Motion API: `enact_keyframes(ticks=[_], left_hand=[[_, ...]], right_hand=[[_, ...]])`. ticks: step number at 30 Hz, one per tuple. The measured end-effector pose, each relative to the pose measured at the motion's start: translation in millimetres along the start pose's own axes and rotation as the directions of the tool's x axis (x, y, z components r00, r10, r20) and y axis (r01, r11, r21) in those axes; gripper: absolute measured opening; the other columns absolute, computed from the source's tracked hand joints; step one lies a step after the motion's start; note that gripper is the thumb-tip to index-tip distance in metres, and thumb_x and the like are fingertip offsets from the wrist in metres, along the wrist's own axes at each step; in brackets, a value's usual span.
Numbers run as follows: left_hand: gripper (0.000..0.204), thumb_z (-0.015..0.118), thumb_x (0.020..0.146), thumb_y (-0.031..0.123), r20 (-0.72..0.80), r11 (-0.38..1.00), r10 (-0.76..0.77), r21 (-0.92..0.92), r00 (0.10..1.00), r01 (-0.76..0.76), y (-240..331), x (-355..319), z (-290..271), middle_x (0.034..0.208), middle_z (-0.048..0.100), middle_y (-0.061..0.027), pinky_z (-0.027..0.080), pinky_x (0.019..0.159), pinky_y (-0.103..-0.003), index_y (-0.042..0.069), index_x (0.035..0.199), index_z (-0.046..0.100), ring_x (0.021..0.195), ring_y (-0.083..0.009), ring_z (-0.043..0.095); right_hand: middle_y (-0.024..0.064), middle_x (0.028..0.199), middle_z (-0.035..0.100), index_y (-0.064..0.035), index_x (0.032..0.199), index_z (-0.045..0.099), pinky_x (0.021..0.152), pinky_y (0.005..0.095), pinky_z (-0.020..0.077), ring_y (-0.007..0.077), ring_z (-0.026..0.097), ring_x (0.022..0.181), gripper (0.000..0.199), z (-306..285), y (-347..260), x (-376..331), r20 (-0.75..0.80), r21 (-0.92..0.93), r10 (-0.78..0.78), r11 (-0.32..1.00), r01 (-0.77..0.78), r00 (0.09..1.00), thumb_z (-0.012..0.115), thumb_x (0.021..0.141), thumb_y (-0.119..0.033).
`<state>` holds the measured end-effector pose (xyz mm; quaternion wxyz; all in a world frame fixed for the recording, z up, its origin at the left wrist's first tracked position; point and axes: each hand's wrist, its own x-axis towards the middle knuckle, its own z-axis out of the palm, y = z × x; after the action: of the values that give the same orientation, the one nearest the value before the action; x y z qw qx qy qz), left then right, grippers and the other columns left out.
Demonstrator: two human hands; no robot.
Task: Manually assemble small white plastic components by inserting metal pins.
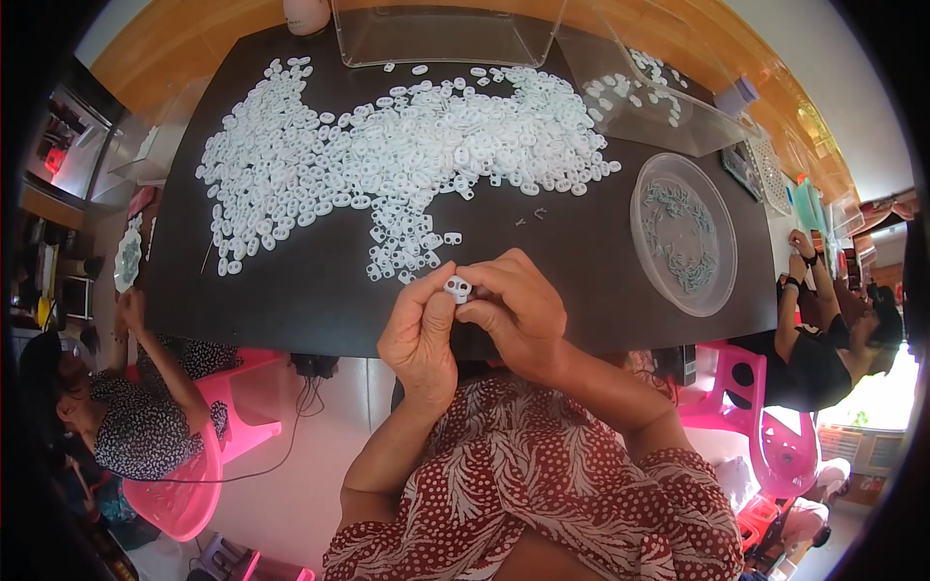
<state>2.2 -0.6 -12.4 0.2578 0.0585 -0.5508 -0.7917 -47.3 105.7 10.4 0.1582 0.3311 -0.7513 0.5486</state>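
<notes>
One white toggle (457, 288) is pinched between the fingertips of the left hand (418, 334) and right hand (518, 312), both closed on it. It is judged light, stiff and smooth, best gripped by its sides. Beyond the hands a heap (407, 155) is spread; a dish (684, 233) is set to the right.

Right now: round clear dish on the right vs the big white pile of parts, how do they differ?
The round clear dish holds a thin scatter of small grey-green pieces; the white pile lies loose, spread wide. The dish is contained and to the right; the pile sprawls ahead of both hands. Both rest on the black table.
</notes>
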Motion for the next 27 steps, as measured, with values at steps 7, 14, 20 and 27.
enact_keyframes(ticks=[7,14,20,27], left_hand=[[0.021,0.057,0.092,0.012,-0.034,0.993,0.099,0.064,0.994,-0.097,-6,-3,0,0.096,0.060,-0.0035,0.042,0.076,-0.020,-0.004,0.104,0.061,0.082,-0.0070,0.051],[0.017,0.053,0.094,0.007,-0.058,0.989,0.120,0.089,0.991,-0.115,-7,-5,5,0.090,0.054,-0.0008,0.041,0.071,-0.019,-0.003,0.105,0.061,0.077,-0.0066,0.047],[0.020,0.051,0.095,0.010,-0.061,0.988,0.116,0.114,0.991,-0.109,-7,-7,3,0.093,0.056,-0.0007,0.039,0.072,-0.018,-0.004,0.107,0.058,0.078,-0.0041,0.046],[0.025,0.052,0.094,0.011,-0.010,0.999,0.023,-0.025,1.000,-0.023,-2,-7,1,0.100,0.057,-0.0039,0.042,0.077,-0.020,-0.005,0.112,0.056,0.085,-0.0071,0.050]], right_hand=[[0.0101,0.084,0.062,0.0027,0.098,0.062,0.058,0.0299,0.0439,0.0216,0.053,0.068,0.032,3,1,-1,-0.020,-0.029,-0.075,0.997,0.074,0.997,0.068,0.068,0.003],[0.0111,0.085,0.062,0.0030,0.099,0.061,0.059,0.0307,0.0448,0.0233,0.054,0.069,0.032,7,1,-5,-0.057,-0.046,-0.063,0.997,0.061,0.996,0.068,0.067,0.004],[0.0112,0.085,0.062,0.0030,0.099,0.061,0.059,0.0304,0.0448,0.0238,0.055,0.070,0.031,9,1,-6,-0.069,-0.060,-0.071,0.996,0.067,0.995,0.069,0.068,0.003],[0.0122,0.086,0.063,0.0034,0.099,0.061,0.061,0.0312,0.0448,0.0246,0.055,0.071,0.029,8,-1,-5,-0.051,-0.017,-0.028,0.999,0.027,0.998,0.068,0.071,0.002]])
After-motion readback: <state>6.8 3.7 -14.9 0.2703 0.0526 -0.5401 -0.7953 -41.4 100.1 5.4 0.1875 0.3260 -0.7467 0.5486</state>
